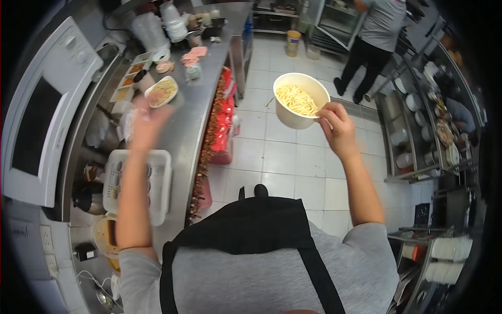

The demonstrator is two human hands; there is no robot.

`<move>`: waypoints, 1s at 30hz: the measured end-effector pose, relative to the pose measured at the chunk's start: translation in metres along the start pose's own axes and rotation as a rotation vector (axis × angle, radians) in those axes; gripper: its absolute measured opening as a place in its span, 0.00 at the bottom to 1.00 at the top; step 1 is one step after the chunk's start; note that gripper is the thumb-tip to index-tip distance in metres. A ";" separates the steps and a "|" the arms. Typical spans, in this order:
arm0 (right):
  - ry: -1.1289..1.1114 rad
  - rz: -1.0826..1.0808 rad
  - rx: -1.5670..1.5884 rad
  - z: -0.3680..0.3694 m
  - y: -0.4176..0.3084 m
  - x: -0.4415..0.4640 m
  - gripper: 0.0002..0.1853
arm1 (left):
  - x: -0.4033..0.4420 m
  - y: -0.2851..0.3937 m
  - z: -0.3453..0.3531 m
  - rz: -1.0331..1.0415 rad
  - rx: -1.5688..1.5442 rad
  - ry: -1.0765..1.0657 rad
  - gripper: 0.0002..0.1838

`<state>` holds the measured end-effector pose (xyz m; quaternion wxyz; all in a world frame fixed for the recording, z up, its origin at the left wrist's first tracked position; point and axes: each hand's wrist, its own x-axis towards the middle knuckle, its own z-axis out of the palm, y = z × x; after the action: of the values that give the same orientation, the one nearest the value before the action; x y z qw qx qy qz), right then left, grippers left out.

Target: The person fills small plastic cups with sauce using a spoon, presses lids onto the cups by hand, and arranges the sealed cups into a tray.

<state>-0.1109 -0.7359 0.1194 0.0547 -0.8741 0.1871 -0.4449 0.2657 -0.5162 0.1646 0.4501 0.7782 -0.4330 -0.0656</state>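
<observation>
Out over the tiled floor, my right hand (pixel 334 123) pinches the rim of a white tub (pixel 296 119). Pale yellow noodle-like strips (pixel 297 99) lie inside the tub. My left hand (pixel 149 118) is blurred by motion above the steel counter (pixel 196 99), close to a small white bowl (pixel 162 92) of yellowish food. Whether my left hand touches or holds anything is too blurred to tell.
A white perforated basket (pixel 166 183) sits on the counter below my left hand. Food containers (pixel 121 94) line the counter's back edge. A person (pixel 374 42) stands at the upper right, near metal shelves (pixel 408 131). Red bags (pixel 224 125) hang beside the counter.
</observation>
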 end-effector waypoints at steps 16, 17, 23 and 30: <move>-0.034 0.333 -0.176 -0.125 0.149 -0.169 0.08 | -0.013 0.251 0.410 0.811 -0.085 -0.800 0.13; -0.017 0.346 -0.188 -0.130 0.157 -0.172 0.09 | -0.009 0.269 0.420 0.885 -0.073 -0.758 0.17; 0.076 0.299 -0.246 -0.146 0.195 -0.155 0.11 | 0.025 0.235 0.507 0.431 -0.340 -0.569 0.40; 0.091 0.263 -0.019 -0.083 0.236 -0.100 0.16 | 0.041 0.185 0.495 -0.434 -0.952 -0.913 0.33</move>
<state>-0.2965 -0.9108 0.0310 0.0957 -0.8215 0.3065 -0.4712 -0.0664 -0.9057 0.0257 0.4921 0.4595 -0.3376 -0.6578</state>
